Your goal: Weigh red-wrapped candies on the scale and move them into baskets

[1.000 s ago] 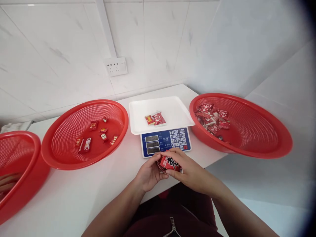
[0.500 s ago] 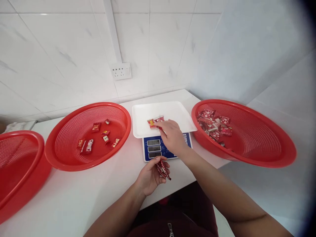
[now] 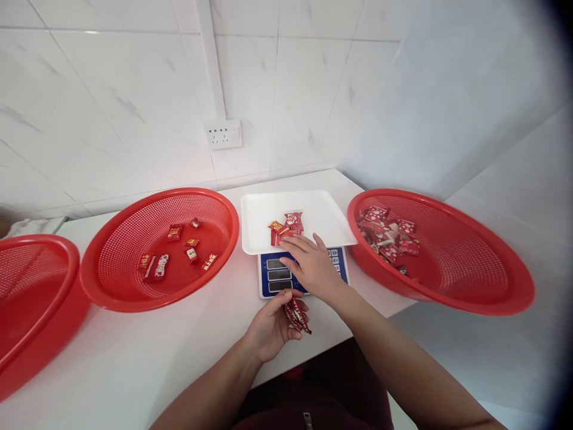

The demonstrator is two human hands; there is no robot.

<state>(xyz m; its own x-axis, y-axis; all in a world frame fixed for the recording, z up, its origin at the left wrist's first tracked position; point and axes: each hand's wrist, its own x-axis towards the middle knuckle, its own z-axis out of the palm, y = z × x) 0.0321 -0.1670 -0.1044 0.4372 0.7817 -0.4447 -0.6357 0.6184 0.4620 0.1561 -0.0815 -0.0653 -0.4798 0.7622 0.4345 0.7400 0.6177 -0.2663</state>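
Observation:
My left hand is closed around a small dark-red candy bag with white lettering, held low in front of the scale. My right hand hovers over the scale's display and the front rim of its white tray. Its fingers are stretched out, the tips close to several red wrapped candies on the tray. Whether the fingertips touch the nearest candy is hard to tell. The hand partly covers the scale's keys.
To the left, a red plastic basket holds several scattered wrapped candies. Another red basket is cut off by the left edge of view. On the right, a red basket with a pile of candies overhangs the white table's edge.
My right hand has drawn back slightly toward me from the candies. The candies on the tray lie differently, with more of them showing. My left hand still holds the bag.

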